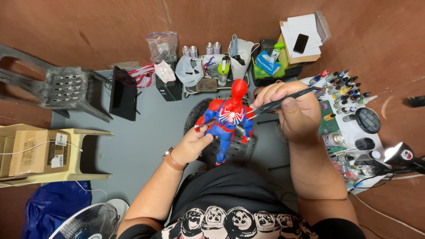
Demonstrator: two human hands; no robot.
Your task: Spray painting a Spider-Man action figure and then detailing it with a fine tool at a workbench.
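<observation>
Gripping a red-blue figure point(228, 119), left hand point(193, 144) hides its back; right hand point(292, 108) pinches tweezers point(283, 101).

Fan point(90, 223) cut off by bottom edge

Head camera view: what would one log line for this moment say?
left hand: grips red-and-blue plastic action figure | right hand: holds thin dark brush, tip at figure's chest | beside: small paint bottles

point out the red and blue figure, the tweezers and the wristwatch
red and blue figure point(228, 116), head view, on its chest
tweezers point(283, 100), head view, mid-shaft by the right hand's fingers
wristwatch point(172, 160), head view, brown strap
</observation>
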